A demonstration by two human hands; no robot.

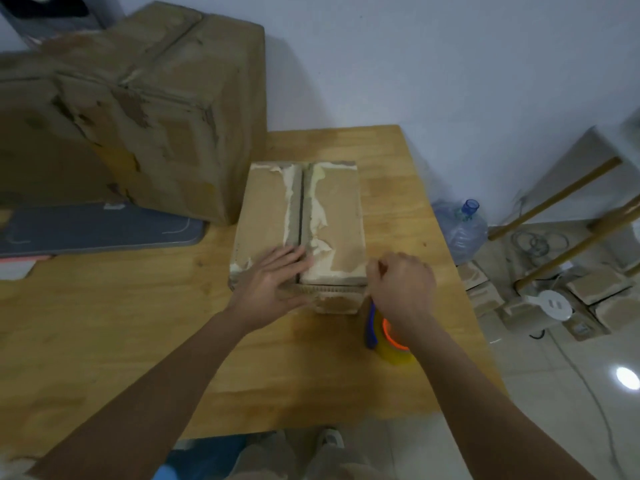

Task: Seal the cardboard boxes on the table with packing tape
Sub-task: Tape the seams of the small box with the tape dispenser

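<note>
A small cardboard box (270,209) lies on the wooden table (408,188), its two top flaps closed with a dark seam down the middle and torn paper along it. My left hand (273,282) lies flat with straight fingers on the near end of the box, over the seam. My right hand (401,289) grips a tape dispenser (384,337) with a blue frame, an orange core and a yellowish roll, held at the box's near right corner. A strip of tape (332,289) runs across the near edge between the hands.
A large worn cardboard box (145,109) stands at the back left of the table. A dark flat tray (97,226) lies in front of it. On the floor to the right are a water bottle (460,230), small boxes, cables and wooden poles.
</note>
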